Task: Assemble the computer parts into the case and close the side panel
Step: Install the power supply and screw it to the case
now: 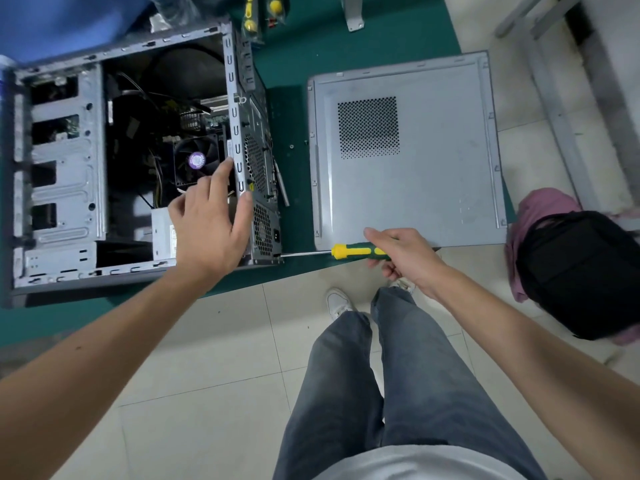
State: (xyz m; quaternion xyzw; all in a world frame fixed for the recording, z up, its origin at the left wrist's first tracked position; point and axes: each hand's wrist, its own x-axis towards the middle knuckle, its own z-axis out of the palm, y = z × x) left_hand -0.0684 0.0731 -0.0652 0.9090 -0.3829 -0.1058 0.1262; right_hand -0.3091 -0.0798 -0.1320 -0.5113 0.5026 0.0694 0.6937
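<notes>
The computer case [62, 168] lies on its side at the left part of the bench [294, 64], near the front edge, with its open side up. Inside it I can see the cooler fan [196, 160] and the power supply [162, 233] at the corner nearest the person. The side panel [433, 161] lies flat on the right part of the bench, apart from the case, and its near-right corner seems to reach over the front edge.

The left hand [207, 220] rests on the rear frame of the case, its fingers [225, 169] straight and relaxed, grasping nothing. The right hand [401, 254] is clenched around the handle of the screwdriver [349, 252], whose tip points at the lower rear corner of the case.

The panel is probably light but stiff thin metal, with folded rims that may be sharp. I think it is best taken at two opposite edges, with both hands, and kept flat. The case looks heavy and rigid; its frame is a good place to hold, not the fan or the loose wires.
</notes>
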